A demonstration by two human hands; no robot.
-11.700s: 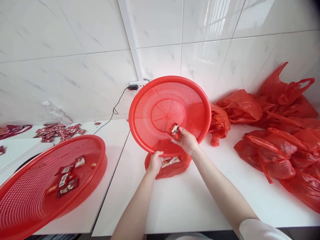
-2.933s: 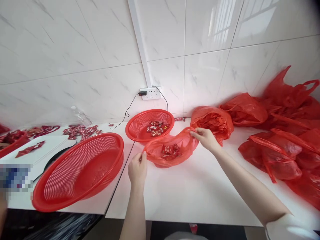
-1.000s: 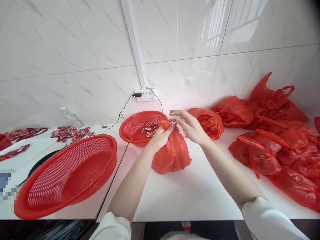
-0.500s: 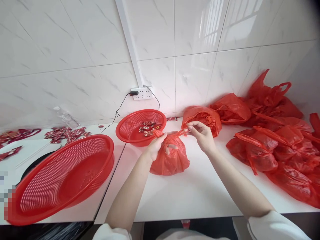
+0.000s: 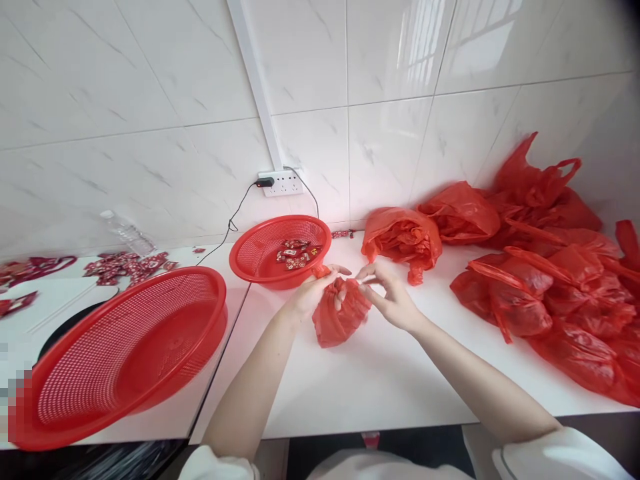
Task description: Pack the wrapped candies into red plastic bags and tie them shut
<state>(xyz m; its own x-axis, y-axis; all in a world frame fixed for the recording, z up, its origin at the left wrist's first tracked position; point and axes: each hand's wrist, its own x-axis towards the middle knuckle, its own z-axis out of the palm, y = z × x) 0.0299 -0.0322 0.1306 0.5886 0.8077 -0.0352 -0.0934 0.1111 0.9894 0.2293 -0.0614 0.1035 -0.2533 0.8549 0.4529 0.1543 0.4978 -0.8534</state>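
Note:
A small red plastic bag [image 5: 339,319] stands on the white counter [image 5: 380,380] in front of me. My left hand [image 5: 311,293] pinches the gathered top of the bag, its fingers closed on the red film. My right hand [image 5: 389,295] is at the same spot from the right, fingers curled and pinching the bag's top strands. Just behind the bag sits a small red mesh basket [image 5: 260,257] holding several red candy packets [image 5: 295,252].
A large red mesh basket [image 5: 120,353] lies at the left, over the counter seam. Several filled red bags [image 5: 540,273] are piled at the right along the tiled wall. A wall socket [image 5: 278,182] with a plugged cable, a plastic bottle [image 5: 123,231] and loose red packets [image 5: 125,267] lie far left.
Both hands came together at the bag's top and twisted its handles; the bag now looks smaller and more bunched than half a second ago. Earlier, the packets went from basket into the bag.

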